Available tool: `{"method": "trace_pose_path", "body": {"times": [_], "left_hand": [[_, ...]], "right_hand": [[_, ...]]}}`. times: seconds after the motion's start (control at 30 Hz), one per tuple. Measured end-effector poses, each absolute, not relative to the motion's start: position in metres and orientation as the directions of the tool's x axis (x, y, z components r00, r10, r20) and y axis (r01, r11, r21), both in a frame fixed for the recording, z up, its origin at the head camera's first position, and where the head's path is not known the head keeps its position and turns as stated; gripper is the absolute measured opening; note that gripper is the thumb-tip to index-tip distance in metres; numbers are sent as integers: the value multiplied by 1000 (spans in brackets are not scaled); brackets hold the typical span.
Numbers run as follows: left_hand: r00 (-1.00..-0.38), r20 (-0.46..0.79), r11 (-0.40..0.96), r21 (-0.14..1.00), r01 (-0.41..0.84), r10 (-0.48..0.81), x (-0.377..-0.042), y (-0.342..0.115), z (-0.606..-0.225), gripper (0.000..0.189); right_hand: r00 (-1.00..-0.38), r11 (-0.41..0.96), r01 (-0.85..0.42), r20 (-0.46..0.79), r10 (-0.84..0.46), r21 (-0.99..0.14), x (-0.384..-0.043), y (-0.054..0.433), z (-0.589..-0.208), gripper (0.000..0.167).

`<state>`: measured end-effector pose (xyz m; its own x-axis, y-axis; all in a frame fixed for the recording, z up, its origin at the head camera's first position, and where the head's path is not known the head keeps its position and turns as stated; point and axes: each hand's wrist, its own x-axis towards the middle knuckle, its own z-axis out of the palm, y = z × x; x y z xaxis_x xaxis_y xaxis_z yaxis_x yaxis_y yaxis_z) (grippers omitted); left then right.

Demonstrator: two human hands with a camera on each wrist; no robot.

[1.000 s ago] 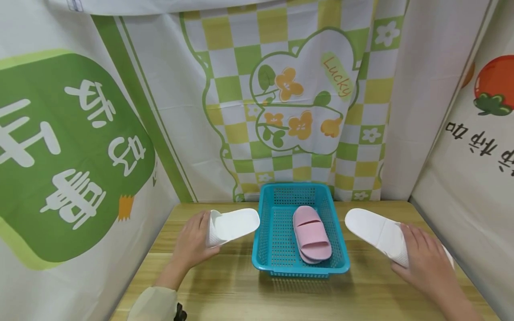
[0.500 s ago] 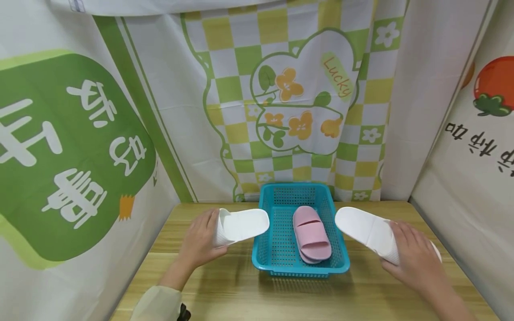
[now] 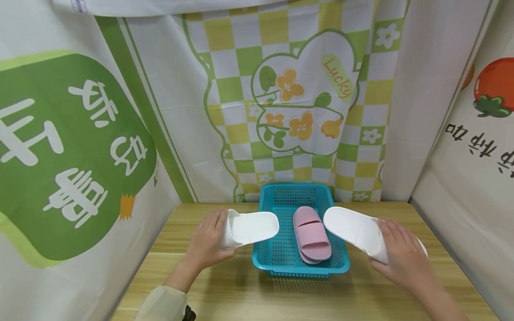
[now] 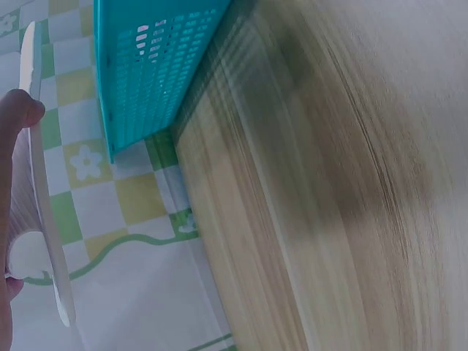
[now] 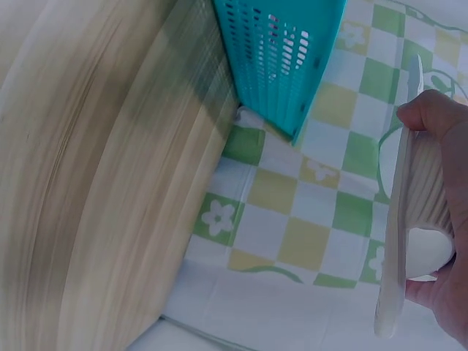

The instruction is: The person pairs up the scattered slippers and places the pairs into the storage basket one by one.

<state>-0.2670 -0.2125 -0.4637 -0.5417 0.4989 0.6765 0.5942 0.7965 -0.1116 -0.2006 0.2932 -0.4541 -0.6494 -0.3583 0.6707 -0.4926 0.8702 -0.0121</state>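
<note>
My left hand (image 3: 209, 240) grips a white slipper (image 3: 255, 226) by its ribbed strap, and the slipper's far end reaches over the basket's left rim. On the other side my right hand (image 3: 403, 254) holds a second white slipper (image 3: 353, 227), its end above the basket's right rim. Both wrist views show a slipper edge-on, raised off the table, with the thumb on its sole (image 4: 42, 197) and on the other sole (image 5: 395, 241). Inside the teal basket (image 3: 300, 270) lie pink slippers (image 3: 314, 234), one stacked on the other, along the right side.
The basket stands on a wooden table (image 3: 225, 294) against a checked cloth (image 3: 241, 147) at the back. White printed cloths hang at the left (image 3: 120, 232) and right (image 3: 462, 191). Bare basket floor (image 3: 282, 236) shows left of the pink slippers.
Both hands have moved inward with their white slippers, the left one rightward and the right one leftward, until the slippers overlap the basket's rims. The basket and pink slippers have stayed put.
</note>
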Motion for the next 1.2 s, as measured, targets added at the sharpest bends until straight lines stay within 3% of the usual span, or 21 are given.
{"method": "trace_pose_path", "body": {"times": [0.43, 1.2], "left_hand": [[-514, 670, 766, -130, 630, 536, -260, -192, -460, 103], [-518, 643, 759, -154, 633, 563, -255, -174, -457, 102]], "right_hand": [[-594, 843, -538, 698, -400, 25, -202, 273, -450, 98], [-603, 822, -568, 662, -446, 36, -205, 244, -442, 101]]}}
